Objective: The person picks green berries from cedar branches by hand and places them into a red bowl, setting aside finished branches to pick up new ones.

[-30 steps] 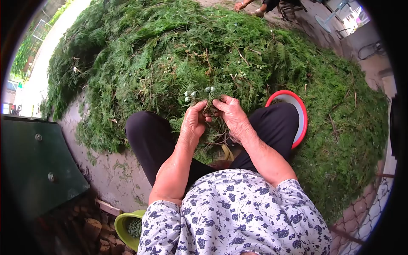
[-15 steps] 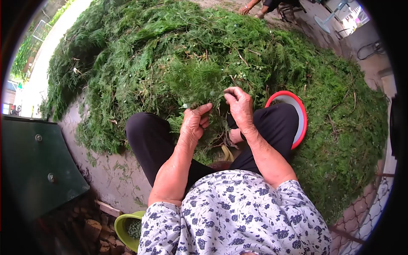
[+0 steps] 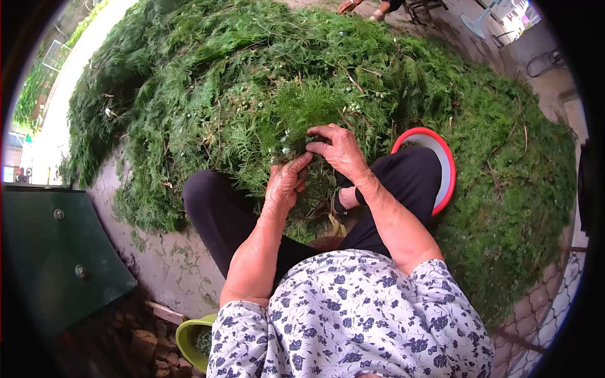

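Note:
My left hand (image 3: pixel 287 183) is closed on a leafy green sprig (image 3: pixel 305 107) that fans out above it over the pile. Small pale, bluish-green cones (image 3: pixel 287 143) show on the sprig near my fingertips. My right hand (image 3: pixel 340 151) reaches in from the right, its thumb and forefinger close to these cones and just above my left fingertips. Its fingers are bent and slightly apart; nothing is visibly held between them. Cut evergreen branches (image 3: pixel 208 82) lie heaped in front of me and on both sides.
A red-rimmed basin (image 3: pixel 449 173) sits beside my right knee. At lower left, a green bucket (image 3: pixel 186 340) holds small green cones, near firewood (image 3: pixel 148 343) and a dark green panel (image 3: pixel 60 252). Another person's hand (image 3: pixel 348 5) shows at the top, near a fan (image 3: pixel 474 24).
My right hand has moved left, from apart to close against my left hand and the cones. The sprig has shifted slightly right. The other person's hands are higher in view.

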Demonstrator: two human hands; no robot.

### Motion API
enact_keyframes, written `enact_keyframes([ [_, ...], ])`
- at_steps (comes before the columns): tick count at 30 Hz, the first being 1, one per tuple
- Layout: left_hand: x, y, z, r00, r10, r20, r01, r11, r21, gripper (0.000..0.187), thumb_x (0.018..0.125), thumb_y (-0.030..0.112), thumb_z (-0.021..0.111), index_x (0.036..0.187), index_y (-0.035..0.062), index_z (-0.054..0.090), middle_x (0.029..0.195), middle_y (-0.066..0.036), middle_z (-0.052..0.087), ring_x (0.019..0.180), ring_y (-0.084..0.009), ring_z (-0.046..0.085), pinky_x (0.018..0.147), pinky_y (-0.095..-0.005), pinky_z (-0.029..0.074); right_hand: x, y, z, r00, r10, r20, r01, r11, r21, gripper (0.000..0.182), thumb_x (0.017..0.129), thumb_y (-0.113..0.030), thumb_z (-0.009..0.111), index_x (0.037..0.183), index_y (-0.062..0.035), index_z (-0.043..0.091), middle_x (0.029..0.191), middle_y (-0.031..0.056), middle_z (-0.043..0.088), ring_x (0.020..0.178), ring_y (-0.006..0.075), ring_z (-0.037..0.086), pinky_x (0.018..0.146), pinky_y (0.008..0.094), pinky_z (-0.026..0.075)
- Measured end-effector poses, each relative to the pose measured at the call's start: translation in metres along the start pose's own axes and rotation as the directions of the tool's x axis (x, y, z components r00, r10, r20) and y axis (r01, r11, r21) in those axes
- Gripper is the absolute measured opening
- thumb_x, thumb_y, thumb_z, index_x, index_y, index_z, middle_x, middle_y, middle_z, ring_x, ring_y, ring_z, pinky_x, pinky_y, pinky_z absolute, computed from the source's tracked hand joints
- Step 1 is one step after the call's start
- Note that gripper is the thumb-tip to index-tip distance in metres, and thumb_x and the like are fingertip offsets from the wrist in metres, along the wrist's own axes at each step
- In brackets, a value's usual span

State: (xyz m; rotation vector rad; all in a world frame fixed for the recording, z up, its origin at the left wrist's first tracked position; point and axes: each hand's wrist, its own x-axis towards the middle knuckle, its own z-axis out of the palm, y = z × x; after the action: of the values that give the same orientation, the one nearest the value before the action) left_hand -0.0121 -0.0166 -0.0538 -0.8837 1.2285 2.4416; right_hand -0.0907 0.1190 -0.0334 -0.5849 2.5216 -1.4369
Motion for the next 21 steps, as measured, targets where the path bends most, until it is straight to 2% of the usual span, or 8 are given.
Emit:
enact_keyframes([
  [4, 0.0, -0.002, 0.004, 0.999, 0.007, -0.046, -0.008, 1.0, -0.014, 0.017, 0.075, 0.02, 0.073, 0.083, 0.0133, 0.06, 0.056, 0.008, 0.039, 0.047, -0.0046, 0.032, 0.044, -0.0225, 0.024, 0.001, 0.007, 0.003, 0.998, -0.057, -0.003, 0.057, 0.998, -0.014, 0.022, 0.074, -0.012, 0.068, 0.093, -0.0022, 0.065, 0.08, 0.006, 0.06, 0.072, 0.0168, 0.06, 0.066, 0.0281, 0.045],
  [6, 0.0, 0.0, 0.005, 0.998, -0.011, -0.054, 0.01, 1.0, -0.007, 0.016, 0.074, 0.019, 0.073, 0.08, 0.0138, 0.059, 0.056, 0.008, 0.039, 0.046, -0.0046, 0.032, 0.044, -0.0226, 0.024, 0.001, 0.011, 0.008, 0.993, 0.11, 0.037, -0.116, 0.936, 0.331, 0.016, 0.078, -0.012, 0.067, 0.089, -0.0016, 0.065, 0.081, 0.0025, 0.06, 0.065, 0.0132, 0.058, 0.059, 0.0245, 0.044],
  [7, -0.001, 0.001, 0.005, 0.998, -0.026, -0.063, 0.026, 1.0, 0.0, 0.017, 0.074, 0.019, 0.074, 0.076, 0.0143, 0.058, 0.055, 0.008, 0.039, 0.046, -0.0047, 0.032, 0.044, -0.0226, 0.024, 0.001, 0.015, 0.009, 0.993, 0.111, 0.037, -0.117, 0.936, 0.332, 0.016, 0.078, -0.012, 0.067, 0.089, -0.0016, 0.065, 0.081, 0.0025, 0.06, 0.065, 0.0132, 0.058, 0.059, 0.0245, 0.044],
  [9, -0.002, 0.004, 0.007, 0.998, -0.03, -0.051, 0.028, 0.999, -0.036, 0.018, 0.076, 0.016, 0.072, 0.072, 0.015, 0.054, 0.053, 0.008, 0.036, 0.043, -0.005, 0.029, 0.042, -0.0227, 0.023, -0.001, 0.023, 0.007, 0.905, 0.352, 0.24, -0.414, 0.594, 0.69, 0.013, 0.083, -0.013, 0.064, 0.091, -0.0027, 0.062, 0.081, 0.001, 0.06, 0.06, 0.0111, 0.055, 0.052, 0.0214, 0.041],
  [10, -0.002, 0.005, 0.008, 0.999, -0.032, -0.039, 0.029, 0.997, -0.074, 0.023, 0.077, 0.013, 0.07, 0.067, 0.0158, 0.05, 0.051, 0.008, 0.034, 0.04, -0.0053, 0.026, 0.04, -0.0227, 0.022, -0.001, 0.027, 0.005, 0.905, 0.353, 0.239, -0.414, 0.593, 0.69, 0.013, 0.083, -0.013, 0.064, 0.091, -0.0027, 0.062, 0.081, 0.001, 0.06, 0.06, 0.0111, 0.055, 0.052, 0.0214, 0.041],
  [12, -0.003, 0.004, 0.008, 0.997, -0.041, -0.065, 0.036, 0.997, -0.067, 0.024, 0.077, 0.013, 0.07, 0.066, 0.016, 0.049, 0.051, 0.008, 0.034, 0.04, -0.0054, 0.026, 0.04, -0.0227, 0.023, 0.002, 0.036, -0.003, 0.9, 0.317, 0.298, -0.383, 0.251, 0.889, 0.012, 0.085, -0.012, 0.063, 0.093, -0.0046, 0.059, 0.075, -0.0002, 0.058, 0.063, 0.01, 0.057, 0.048, 0.0226, 0.04],
  [17, -0.003, 0.006, 0.003, 0.997, -0.049, -0.057, 0.045, 0.997, -0.067, 0.024, 0.077, 0.013, 0.07, 0.065, 0.016, 0.049, 0.051, 0.008, 0.034, 0.04, -0.0054, 0.026, 0.041, -0.0224, 0.023, -0.001, 0.024, -0.028, 0.925, 0.234, 0.3, -0.33, 0.105, 0.938, 0.012, 0.086, -0.009, 0.059, 0.095, -0.0028, 0.056, 0.078, 0.0042, 0.059, 0.069, 0.0151, 0.059, 0.057, 0.0243, 0.045],
  [21, -0.001, 0.005, -0.001, 0.997, -0.045, -0.06, 0.046, 0.999, 0.009, 0.016, 0.076, 0.014, 0.07, 0.07, 0.0136, 0.055, 0.053, 0.008, 0.035, 0.043, -0.0051, 0.027, 0.043, -0.0227, 0.023, -0.009, 0.006, -0.034, 0.938, 0.216, 0.27, -0.3, 0.124, 0.946, 0.014, 0.085, -0.01, 0.06, 0.097, -0.0027, 0.056, 0.079, 0.0047, 0.06, 0.071, 0.0157, 0.059, 0.057, 0.0233, 0.044],
])
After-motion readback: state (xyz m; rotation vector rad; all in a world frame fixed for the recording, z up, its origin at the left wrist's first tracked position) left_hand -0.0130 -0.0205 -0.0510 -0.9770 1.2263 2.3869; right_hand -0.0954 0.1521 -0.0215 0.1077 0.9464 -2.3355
